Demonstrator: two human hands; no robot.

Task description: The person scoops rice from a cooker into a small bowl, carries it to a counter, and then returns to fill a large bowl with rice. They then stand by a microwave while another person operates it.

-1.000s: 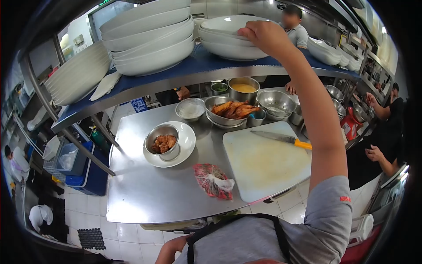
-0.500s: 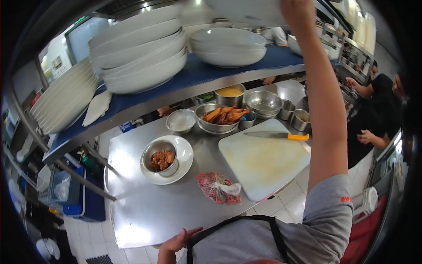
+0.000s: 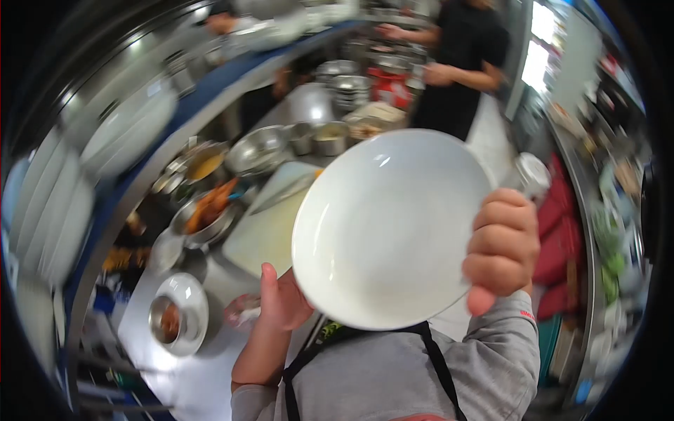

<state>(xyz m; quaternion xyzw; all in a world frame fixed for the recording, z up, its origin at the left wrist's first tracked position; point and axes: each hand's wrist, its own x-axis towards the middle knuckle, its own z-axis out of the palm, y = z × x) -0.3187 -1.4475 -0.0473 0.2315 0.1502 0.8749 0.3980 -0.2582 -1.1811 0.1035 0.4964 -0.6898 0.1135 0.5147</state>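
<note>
- Here we are with the white bowl point(image 3: 386, 231), right in the middle of the frame, tilted so its glossy inside faces us.
- Our right hand point(image 3: 502, 242), right of centre, has fingers curled tight over the bowl's right rim, thumb low: a firm hold.
- Our left hand point(image 3: 282, 303), at the bowl's lower left, looks open, thumb up and spread from the palm; its fingertips are hidden behind the rim, so we cannot tell whether they touch.
- Just behind the bowl, left of centre, we spot the cutting board point(image 3: 246, 242) with the knife point(image 3: 282, 194) lying across it.
- Lower left, blurred, on the counter point(image 3: 186, 382): the plate point(image 3: 195, 303), bearing a steel cup point(image 3: 156, 316) of brown pieces, and a small bag point(image 3: 241, 309) near our left hand.
- Beyond those, left of centre, a metal bowl point(image 3: 200, 237) of orange-brown meat.
- Along the left, white dishes point(image 3: 60, 210) on the raised shelf point(image 3: 184, 137).
- Top right of centre, we have a person in black point(image 3: 456, 63), hands raised.
</note>
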